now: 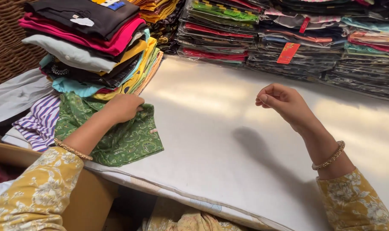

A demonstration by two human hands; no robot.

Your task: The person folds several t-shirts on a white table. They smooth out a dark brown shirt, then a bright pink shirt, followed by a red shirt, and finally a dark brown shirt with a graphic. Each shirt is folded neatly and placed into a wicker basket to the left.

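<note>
In front of you the desk (228, 141) is covered with a white padded sheet, bare and brightly lit across its middle. On its left end lies a folded green patterned cloth (126, 139), beside a purple-and-white striped garment (38, 122), with a tall pile of folded clothes (92, 47) behind them. Along the far edge you have stacks of plastic-wrapped garments (288, 34)

Bright, soft daylight falls from the far side, washing the white table cover (228, 141) into pale glare at its far left. The raised right hand (284, 102) casts a blurred shadow toward the near edge. Focus is sharp throughout; plastic-wrapped stacks (297, 38) glint faintly
</note>
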